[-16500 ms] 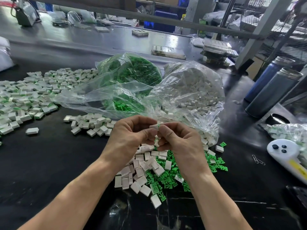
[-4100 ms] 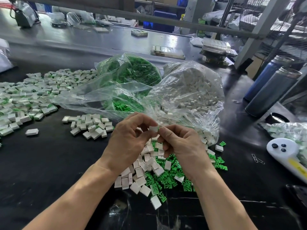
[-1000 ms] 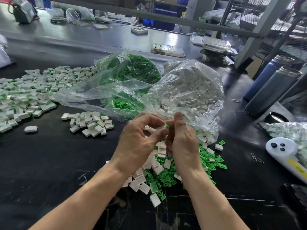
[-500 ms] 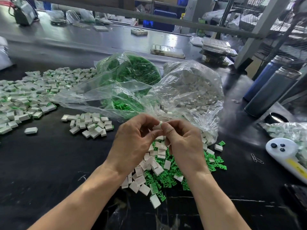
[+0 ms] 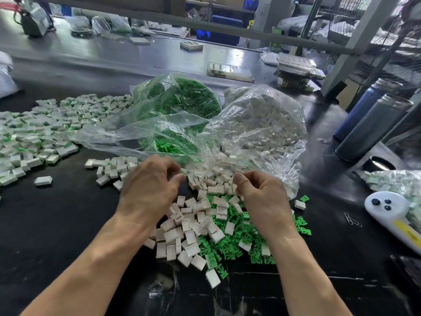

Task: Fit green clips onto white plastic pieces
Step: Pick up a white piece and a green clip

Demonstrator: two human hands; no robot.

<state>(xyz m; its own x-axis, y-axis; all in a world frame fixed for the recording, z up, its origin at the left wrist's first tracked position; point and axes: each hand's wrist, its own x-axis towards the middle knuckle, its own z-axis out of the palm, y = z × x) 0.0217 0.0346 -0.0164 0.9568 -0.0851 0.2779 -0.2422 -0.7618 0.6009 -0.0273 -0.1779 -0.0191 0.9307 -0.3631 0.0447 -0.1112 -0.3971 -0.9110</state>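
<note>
While hands (image 5: 205,192) hover apart, fingers curled, grasp unclear, white pieces (image 5: 193,226), green clips (image 5: 246,245) lie between, below.

Pretty evenly lit overall, looks like daylight coming in from the back and upper right, since the far end of the dark table (image 5: 114,58) picks up a big pale sheen there. The clear plastic bags (image 5: 262,124) catch lots of little white glints and the crinkles wash out whatever's inside. Near part of the table stays deep black with just a few shiny streaks. Shadows under the forearms are soft, nothing harsh. Left hand (image 5: 149,188) is a bit smeared with motion blur, right hand (image 5: 262,197) sharper. Wide-angle lens bends the posts and bottles (image 5: 373,126) at the right edge, and the corners go soft and mushy.
</note>
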